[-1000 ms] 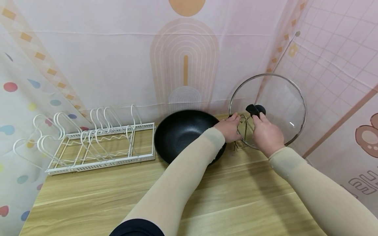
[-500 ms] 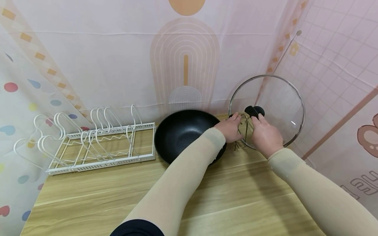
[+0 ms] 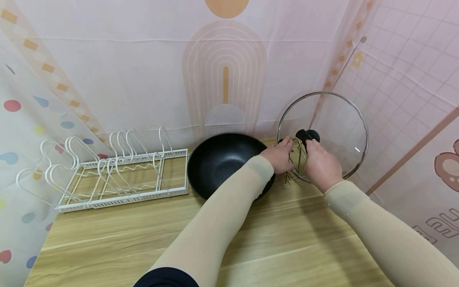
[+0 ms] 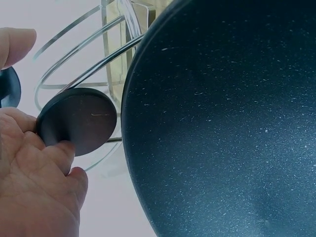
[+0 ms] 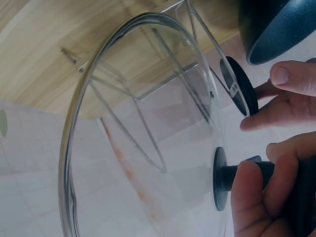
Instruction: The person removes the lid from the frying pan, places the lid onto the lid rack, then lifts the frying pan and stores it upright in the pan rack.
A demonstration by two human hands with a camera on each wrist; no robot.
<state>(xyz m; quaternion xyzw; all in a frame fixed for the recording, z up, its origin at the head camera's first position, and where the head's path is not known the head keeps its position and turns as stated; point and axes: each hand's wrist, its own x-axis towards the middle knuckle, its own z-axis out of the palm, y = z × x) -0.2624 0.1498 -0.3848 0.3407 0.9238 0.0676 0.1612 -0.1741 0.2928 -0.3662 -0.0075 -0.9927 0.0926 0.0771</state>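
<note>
The glass lid [image 3: 344,119] stands near-upright at the right of the frame in the head view, its clear pane ringed by a metal rim. The right hand [image 3: 324,165] is clamped on its black handle [image 3: 304,134], thumb and fingers bent about the grip, as the right wrist view confirms. The lid's lower part lies among the bars of a wire stand [image 4: 104,62], with wires showing on both sides of the glass. The left hand [image 3: 277,157], just right of centre in the head view, touches a black disc [image 4: 81,123] fixed to the stand's wirework. Its fingers lie at the edge and face of that disc; whether they close on it firmly cannot be told, since the head view shows mainly the back of the hand. The two hands are near one another but apart. A black wok [image 3: 218,163] sits at the centre of the frame, upright, its dark interior facing up; the left forearm, in a beige sleeve [image 3: 215,223], crosses over its right side. Pale speckles mark the wok's inner surface in the left wrist view. Just beside the wok, at the left of the frame, lies a white rack [image 3: 140,197] with curved wire dividers. All stand on a wood-grain table [image 3: 125,243], before a patterned pale curtain [image 3: 143,79].
</note>
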